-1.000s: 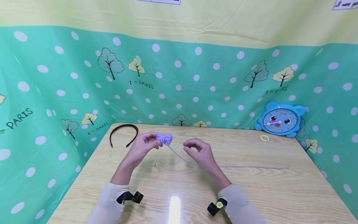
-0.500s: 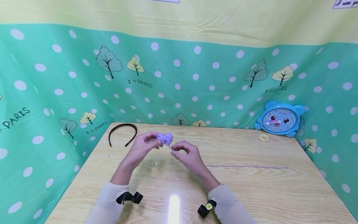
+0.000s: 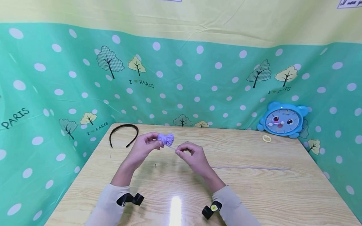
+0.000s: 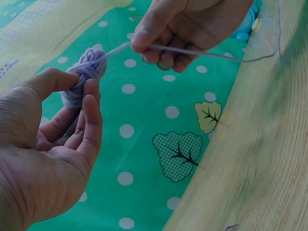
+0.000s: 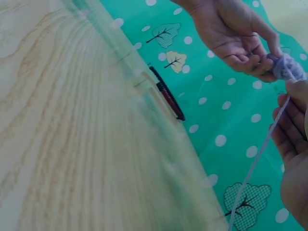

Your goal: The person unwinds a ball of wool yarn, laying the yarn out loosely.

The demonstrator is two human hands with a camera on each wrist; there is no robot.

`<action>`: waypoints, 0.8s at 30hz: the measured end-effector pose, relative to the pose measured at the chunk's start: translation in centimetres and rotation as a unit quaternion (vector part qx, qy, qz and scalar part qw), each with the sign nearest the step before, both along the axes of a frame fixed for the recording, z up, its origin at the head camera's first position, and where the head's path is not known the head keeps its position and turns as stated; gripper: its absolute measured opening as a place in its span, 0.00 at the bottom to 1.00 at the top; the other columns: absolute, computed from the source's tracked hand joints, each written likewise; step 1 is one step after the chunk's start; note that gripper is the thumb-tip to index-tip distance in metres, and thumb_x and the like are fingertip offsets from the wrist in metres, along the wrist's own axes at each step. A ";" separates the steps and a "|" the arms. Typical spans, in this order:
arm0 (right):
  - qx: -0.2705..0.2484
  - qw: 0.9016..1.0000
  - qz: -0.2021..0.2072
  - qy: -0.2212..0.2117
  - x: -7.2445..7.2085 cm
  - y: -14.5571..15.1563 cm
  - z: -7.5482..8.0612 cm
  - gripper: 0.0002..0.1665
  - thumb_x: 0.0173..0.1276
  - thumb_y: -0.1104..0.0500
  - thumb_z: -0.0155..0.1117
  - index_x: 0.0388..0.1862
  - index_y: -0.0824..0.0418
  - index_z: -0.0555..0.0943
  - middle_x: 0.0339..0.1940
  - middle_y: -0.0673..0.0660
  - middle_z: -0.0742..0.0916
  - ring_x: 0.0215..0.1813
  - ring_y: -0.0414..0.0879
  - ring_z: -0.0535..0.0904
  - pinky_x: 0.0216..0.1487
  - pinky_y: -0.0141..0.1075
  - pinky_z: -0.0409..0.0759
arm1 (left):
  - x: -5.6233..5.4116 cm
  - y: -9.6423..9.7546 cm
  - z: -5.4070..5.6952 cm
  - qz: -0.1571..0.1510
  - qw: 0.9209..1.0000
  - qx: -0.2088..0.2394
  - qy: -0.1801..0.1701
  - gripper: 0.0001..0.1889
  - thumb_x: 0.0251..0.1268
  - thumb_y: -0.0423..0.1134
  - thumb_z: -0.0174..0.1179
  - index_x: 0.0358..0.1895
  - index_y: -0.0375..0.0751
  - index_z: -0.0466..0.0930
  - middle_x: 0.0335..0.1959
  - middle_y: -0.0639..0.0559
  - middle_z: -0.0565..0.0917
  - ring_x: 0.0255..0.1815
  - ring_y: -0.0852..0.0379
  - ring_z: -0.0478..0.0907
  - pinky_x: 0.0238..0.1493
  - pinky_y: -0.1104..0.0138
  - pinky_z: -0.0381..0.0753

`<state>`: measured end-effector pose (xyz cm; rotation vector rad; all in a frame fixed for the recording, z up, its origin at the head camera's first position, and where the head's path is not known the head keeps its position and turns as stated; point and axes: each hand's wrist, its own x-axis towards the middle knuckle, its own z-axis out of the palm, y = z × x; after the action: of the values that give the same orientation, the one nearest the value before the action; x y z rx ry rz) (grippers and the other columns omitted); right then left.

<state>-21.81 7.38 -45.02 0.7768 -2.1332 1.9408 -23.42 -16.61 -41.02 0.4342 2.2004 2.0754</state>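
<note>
A small wound bundle of lilac yarn [image 3: 167,139], narrower at its middle, is held up above the table. My left hand [image 3: 144,147] grips it between thumb and fingers, seen closer in the left wrist view, where the bundle [image 4: 89,72] stands out from the fingertips. To its right, my right hand [image 3: 193,157] pinches the yarn's loose strand between thumb and forefinger. Between the two hands the strand [image 4: 118,48] runs straight and taut. Past the right hand, the tail [image 3: 251,168] lies along the table toward the right.
A black toothed headband [image 3: 124,126] lies at the table's back left. At the back right, a blue animal-faced clock [image 3: 283,121] leans on the green dotted cloth [image 3: 198,84], with a pale yellow ring [image 3: 267,138] before it. The table top [image 3: 268,194] is wood-grained.
My right hand has come leftward to the bundle, taken the strand near it and drawn slightly back right. The sagging strand is now taut. My left hand has stayed nearly still.
</note>
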 end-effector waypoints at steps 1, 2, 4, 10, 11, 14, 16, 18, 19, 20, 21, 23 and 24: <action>-0.004 1.000 -0.003 0.007 0.0 0.2 0.2 0.02 0.70 0.65 0.70 0.39 0.64 0.87 0.40 0.62 0.90 0.46 0.40 0.85 0.56 0.31 0.85 | 0.0 0.0 0.0 -0.001 1.000 0.001 0.000 0.18 0.67 0.27 0.60 0.58 0.19 0.75 0.39 0.57 0.87 0.38 0.63 0.86 0.44 0.70 0.87; -0.009 1.000 -0.003 0.015 -0.1 0.5 0.3 0.02 0.70 0.65 0.70 0.39 0.64 0.87 0.40 0.63 0.89 0.46 0.42 0.85 0.56 0.31 0.85 | 0.0 0.0 0.0 -0.001 1.000 0.003 0.000 0.19 0.67 0.27 0.60 0.57 0.18 0.75 0.39 0.57 0.87 0.38 0.63 0.86 0.44 0.70 0.87; -0.017 0.999 -0.006 0.028 -0.2 1.0 0.6 0.03 0.70 0.66 0.70 0.40 0.65 0.87 0.40 0.64 0.89 0.46 0.43 0.85 0.57 0.32 0.85 | 0.0 0.0 0.0 -0.002 1.000 0.005 0.000 0.18 0.67 0.26 0.60 0.57 0.18 0.75 0.38 0.57 0.87 0.38 0.63 0.86 0.43 0.70 0.87; -0.037 0.998 -0.032 0.041 -0.5 2.6 1.9 0.04 0.69 0.69 0.69 0.40 0.70 0.86 0.38 0.61 0.89 0.44 0.39 0.84 0.54 0.30 0.86 | 0.0 0.0 0.0 -0.001 1.000 -0.001 -0.008 0.17 0.65 0.26 0.60 0.56 0.21 0.76 0.38 0.57 0.87 0.37 0.62 0.85 0.43 0.70 0.87; -0.040 0.998 -0.040 0.041 -0.6 2.9 2.2 0.04 0.69 0.69 0.69 0.40 0.70 0.86 0.38 0.59 0.89 0.44 0.38 0.84 0.53 0.30 0.86 | 0.1 0.0 0.0 -0.002 1.000 -0.004 -0.010 0.17 0.65 0.26 0.60 0.56 0.21 0.76 0.39 0.57 0.87 0.37 0.62 0.85 0.43 0.70 0.87; -0.045 0.996 -0.063 0.037 -0.7 3.9 2.8 0.05 0.69 0.69 0.69 0.41 0.72 0.85 0.38 0.51 0.89 0.43 0.36 0.84 0.52 0.28 0.85 | 0.1 0.1 0.1 -0.004 1.000 -0.008 -0.011 0.17 0.65 0.27 0.60 0.55 0.22 0.77 0.39 0.56 0.87 0.37 0.61 0.85 0.43 0.70 0.87; -0.048 0.995 -0.078 0.035 -0.9 4.6 3.1 0.05 0.70 0.69 0.69 0.41 0.72 0.85 0.39 0.47 0.89 0.43 0.36 0.84 0.51 0.26 0.85 | 0.1 0.0 0.1 -0.006 1.000 -0.011 -0.010 0.17 0.65 0.27 0.60 0.55 0.22 0.77 0.39 0.55 0.86 0.37 0.61 0.85 0.43 0.70 0.87; -0.049 0.994 -0.092 0.030 -1.1 5.2 3.3 0.06 0.70 0.69 0.69 0.41 0.72 0.85 0.39 0.47 0.89 0.43 0.36 0.84 0.49 0.26 0.85 | 0.1 0.0 0.1 -0.008 1.000 -0.012 -0.006 0.17 0.65 0.27 0.60 0.56 0.21 0.77 0.39 0.56 0.86 0.37 0.61 0.85 0.43 0.70 0.87; -0.050 0.994 -0.097 0.029 -1.1 5.6 3.4 0.05 0.69 0.68 0.69 0.41 0.72 0.85 0.39 0.47 0.89 0.43 0.36 0.85 0.48 0.26 0.85 | 0.1 -0.1 0.1 -0.009 1.000 -0.012 -0.005 0.17 0.66 0.27 0.60 0.56 0.21 0.77 0.39 0.56 0.86 0.37 0.62 0.85 0.43 0.70 0.87; -0.050 0.993 -0.103 0.028 -1.2 5.9 3.5 0.06 0.69 0.68 0.70 0.41 0.72 0.85 0.39 0.48 0.89 0.43 0.36 0.85 0.48 0.25 0.85 | 0.1 -0.2 0.1 -0.010 1.000 -0.012 -0.002 0.17 0.66 0.27 0.60 0.56 0.20 0.77 0.39 0.56 0.86 0.37 0.62 0.85 0.43 0.70 0.87; -0.049 0.992 -0.109 0.027 -1.2 6.2 3.5 0.06 0.69 0.68 0.70 0.41 0.71 0.85 0.40 0.50 0.89 0.43 0.36 0.85 0.47 0.25 0.86 | 0.1 -0.2 0.1 -0.011 1.000 -0.011 -0.002 0.17 0.66 0.27 0.60 0.56 0.20 0.76 0.39 0.56 0.87 0.37 0.62 0.85 0.43 0.70 0.87; -0.047 0.991 -0.120 0.023 -1.3 6.8 3.6 0.06 0.69 0.67 0.70 0.41 0.70 0.86 0.41 0.52 0.89 0.44 0.36 0.85 0.47 0.25 0.86 | 0.1 -0.3 0.2 -0.011 1.000 -0.008 -0.002 0.17 0.67 0.26 0.60 0.56 0.21 0.76 0.37 0.57 0.87 0.37 0.62 0.85 0.43 0.70 0.87; -0.046 0.991 -0.125 0.022 -1.3 7.1 3.6 0.06 0.69 0.67 0.71 0.42 0.70 0.86 0.41 0.53 0.90 0.44 0.36 0.85 0.47 0.25 0.86 | 0.2 -0.3 0.2 -0.011 1.000 -0.006 -0.001 0.17 0.67 0.26 0.60 0.56 0.21 0.76 0.37 0.57 0.87 0.37 0.62 0.86 0.43 0.70 0.87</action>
<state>-23.07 14.48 -41.39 0.5045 -1.9911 1.8573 -23.25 -16.92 -40.77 0.4529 2.1951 2.0482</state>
